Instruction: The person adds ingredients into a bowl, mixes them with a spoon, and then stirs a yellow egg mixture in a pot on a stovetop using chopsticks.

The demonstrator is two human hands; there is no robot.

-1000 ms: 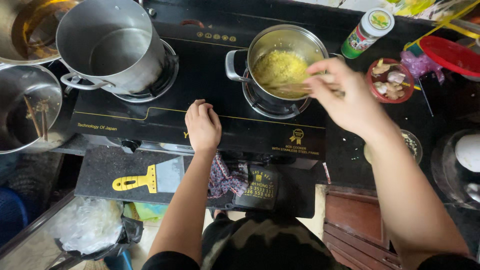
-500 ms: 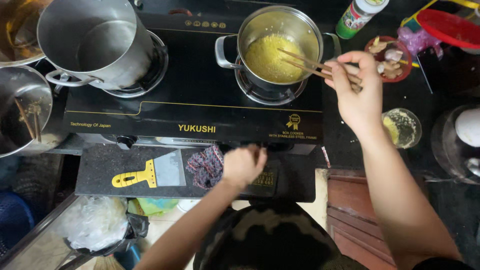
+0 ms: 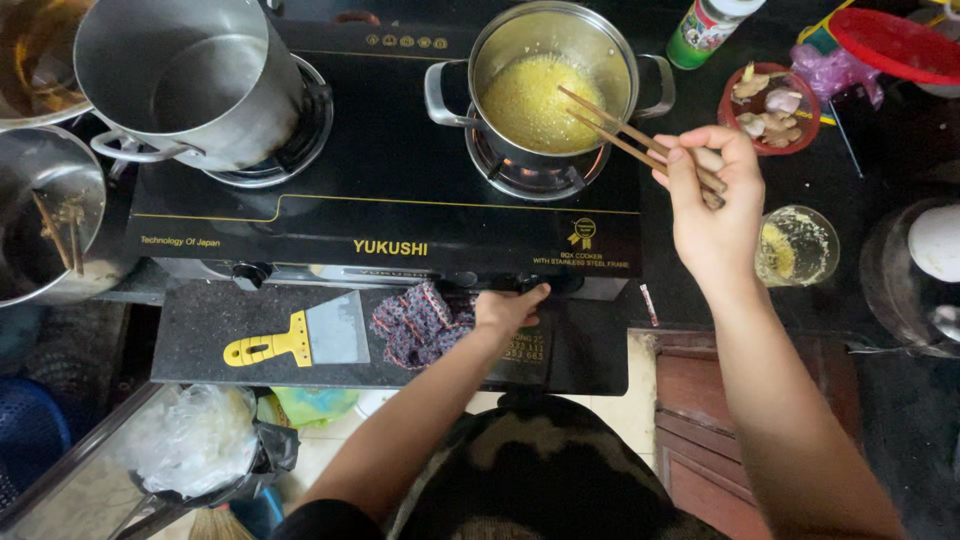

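My right hand grips a pair of wooden chopsticks whose tips reach into a small steel pot of yellow bubbling food on the right burner of a black gas stove. My left hand is down at the stove's front edge, fingers on the right burner's knob, next to a patterned cloth. What the fingertips grip is hidden under the stove's edge.
A large empty steel pot sits on the left burner. Beside the stove stand a yellow-handled scraper, a small glass with yellow residue, a red bowl of garlic and ginger, a green bottle and, far left, a steel pot with sticks.
My left hand left the stove top, dropped below the front edge and reached right to the knob. My right hand drew the chopsticks back and lifted them out toward the pot's rim.
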